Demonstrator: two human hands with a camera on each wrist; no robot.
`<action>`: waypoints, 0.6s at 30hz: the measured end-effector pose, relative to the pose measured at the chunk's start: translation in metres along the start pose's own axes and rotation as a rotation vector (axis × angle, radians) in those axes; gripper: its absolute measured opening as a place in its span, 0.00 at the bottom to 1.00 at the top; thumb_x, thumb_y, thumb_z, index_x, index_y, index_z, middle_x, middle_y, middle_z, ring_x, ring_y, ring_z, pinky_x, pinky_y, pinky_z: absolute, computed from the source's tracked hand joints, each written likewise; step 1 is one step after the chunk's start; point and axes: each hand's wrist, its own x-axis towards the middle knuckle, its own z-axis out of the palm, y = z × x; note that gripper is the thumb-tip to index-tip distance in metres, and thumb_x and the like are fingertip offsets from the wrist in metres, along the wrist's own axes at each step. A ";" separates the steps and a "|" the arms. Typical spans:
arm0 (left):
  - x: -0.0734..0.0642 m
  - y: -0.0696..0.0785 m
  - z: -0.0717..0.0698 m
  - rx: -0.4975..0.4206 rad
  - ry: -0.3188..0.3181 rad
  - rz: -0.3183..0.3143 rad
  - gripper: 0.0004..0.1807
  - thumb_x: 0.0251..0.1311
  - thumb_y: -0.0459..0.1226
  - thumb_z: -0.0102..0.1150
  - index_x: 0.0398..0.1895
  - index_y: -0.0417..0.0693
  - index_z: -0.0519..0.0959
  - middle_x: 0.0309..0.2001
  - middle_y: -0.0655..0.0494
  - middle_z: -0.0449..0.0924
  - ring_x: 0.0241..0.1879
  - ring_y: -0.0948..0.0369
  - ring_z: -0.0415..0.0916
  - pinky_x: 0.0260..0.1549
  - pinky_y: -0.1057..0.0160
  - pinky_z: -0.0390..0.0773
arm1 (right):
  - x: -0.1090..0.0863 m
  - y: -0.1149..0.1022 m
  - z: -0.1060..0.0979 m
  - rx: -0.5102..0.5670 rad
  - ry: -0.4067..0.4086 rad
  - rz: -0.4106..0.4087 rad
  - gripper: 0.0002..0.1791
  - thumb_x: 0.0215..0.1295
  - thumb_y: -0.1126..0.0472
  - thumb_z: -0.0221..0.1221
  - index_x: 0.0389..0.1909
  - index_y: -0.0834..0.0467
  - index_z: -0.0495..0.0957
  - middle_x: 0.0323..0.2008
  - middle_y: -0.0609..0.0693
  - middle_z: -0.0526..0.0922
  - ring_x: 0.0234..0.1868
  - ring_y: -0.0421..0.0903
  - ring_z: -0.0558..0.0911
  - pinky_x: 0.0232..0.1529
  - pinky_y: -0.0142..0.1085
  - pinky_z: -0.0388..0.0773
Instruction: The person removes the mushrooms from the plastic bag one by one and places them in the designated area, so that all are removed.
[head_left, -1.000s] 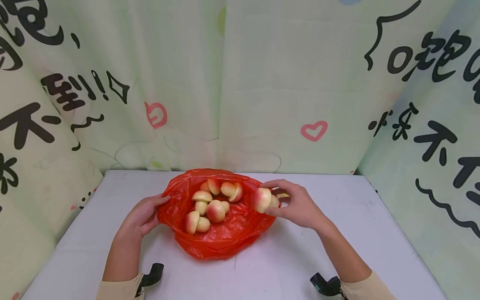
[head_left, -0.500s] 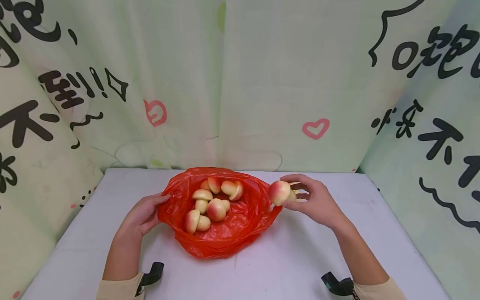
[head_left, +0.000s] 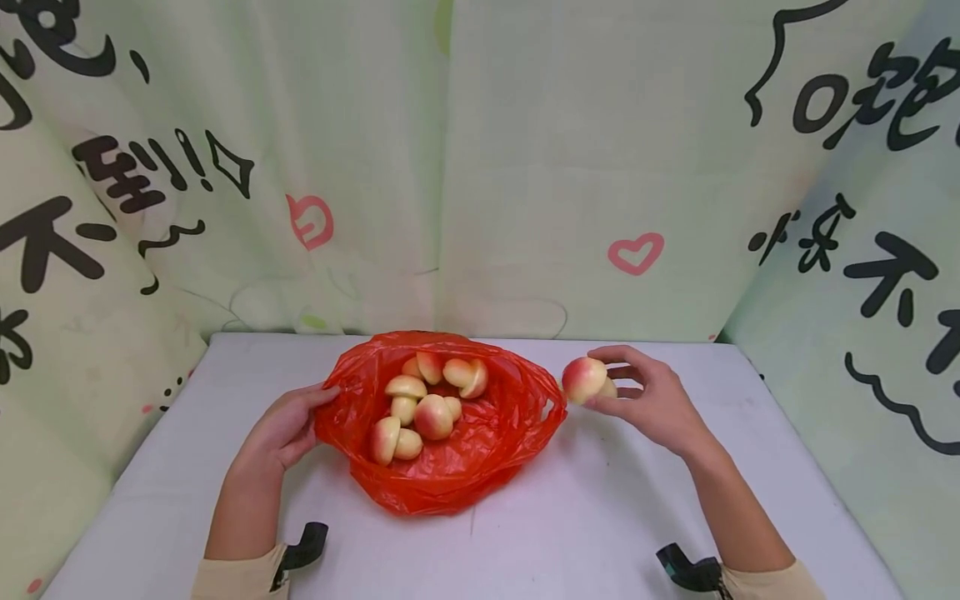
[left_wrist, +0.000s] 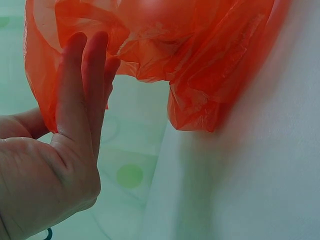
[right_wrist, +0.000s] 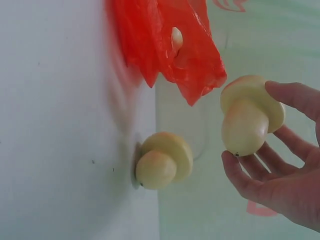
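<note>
At the left, the left hand (head_left: 291,429) has the near side of its fingers almost straight against the rim of the red bag (head_left: 405,500); as far as the dim left wrist view shows, the film is pinched between thumb and fingers. That light hold suits thin plastic: a steady pull outward, without hauling, should leave the mouth wide and the bag from sliding on the table (head_left: 570,533). Inside, five mushrooms (head_left: 433,419) lie loosely together toward the left and back, so the bare right part of the bag seems the easier way past them. Just beyond the right rim, the held mushroom (head_left: 581,379) is up off the table, its cap toward the bag, pinched between the thumb and fingertips of the right hand (head_left: 652,408), which is only partly closed. Passing it across that rim, the step apparently in hand, calls for enough height that neither cap nor knuckles snag the slack edge. Below it, in the right wrist view, a second mushroom (right_wrist: 170,155) rests on the table, so any lowering there would best be slow and to one side.
</note>
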 end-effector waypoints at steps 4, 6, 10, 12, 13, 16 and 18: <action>0.000 0.001 -0.001 -0.011 -0.005 -0.004 0.33 0.78 0.44 0.54 0.81 0.44 0.59 0.51 0.64 0.82 0.49 0.65 0.82 0.52 0.65 0.86 | -0.003 0.007 -0.002 -0.013 0.000 0.038 0.30 0.63 0.55 0.73 0.66 0.49 0.77 0.62 0.52 0.80 0.61 0.57 0.80 0.48 0.35 0.85; 0.000 0.001 -0.001 -0.015 -0.005 -0.005 0.33 0.78 0.43 0.54 0.80 0.44 0.59 0.51 0.64 0.82 0.49 0.65 0.82 0.52 0.65 0.86 | -0.004 0.013 -0.002 -0.020 0.001 0.055 0.31 0.63 0.56 0.73 0.66 0.50 0.76 0.63 0.54 0.79 0.61 0.60 0.80 0.45 0.36 0.86; 0.000 0.001 0.000 -0.010 0.001 -0.006 0.33 0.78 0.44 0.54 0.80 0.44 0.59 0.52 0.64 0.82 0.49 0.65 0.82 0.52 0.65 0.86 | -0.007 0.025 0.002 -0.034 0.002 0.087 0.31 0.62 0.57 0.73 0.65 0.52 0.76 0.63 0.56 0.79 0.60 0.61 0.81 0.45 0.40 0.88; 0.000 0.001 0.000 -0.005 0.003 -0.005 0.33 0.78 0.44 0.54 0.80 0.44 0.59 0.52 0.64 0.82 0.49 0.64 0.82 0.52 0.64 0.86 | -0.007 0.029 0.005 -0.042 -0.001 0.097 0.31 0.61 0.57 0.74 0.65 0.53 0.76 0.63 0.57 0.79 0.59 0.62 0.81 0.45 0.43 0.88; 0.000 0.001 0.000 -0.003 0.005 -0.004 0.33 0.78 0.44 0.54 0.80 0.44 0.59 0.52 0.63 0.82 0.49 0.64 0.82 0.52 0.64 0.86 | -0.007 0.031 0.006 -0.044 -0.003 0.100 0.31 0.61 0.57 0.74 0.64 0.53 0.77 0.62 0.57 0.79 0.59 0.62 0.82 0.45 0.44 0.89; 0.000 0.001 0.000 -0.004 0.004 -0.003 0.33 0.78 0.44 0.54 0.80 0.44 0.59 0.52 0.63 0.82 0.49 0.64 0.82 0.52 0.64 0.86 | -0.006 0.035 0.011 -0.059 -0.008 0.105 0.31 0.59 0.57 0.75 0.63 0.54 0.77 0.62 0.58 0.79 0.59 0.63 0.82 0.45 0.45 0.89; -0.001 0.001 0.000 -0.005 0.001 -0.002 0.33 0.78 0.44 0.54 0.80 0.44 0.59 0.52 0.64 0.82 0.49 0.64 0.82 0.52 0.64 0.86 | -0.006 0.037 0.013 -0.067 -0.010 0.105 0.31 0.59 0.57 0.75 0.63 0.55 0.77 0.62 0.58 0.79 0.59 0.63 0.81 0.45 0.46 0.89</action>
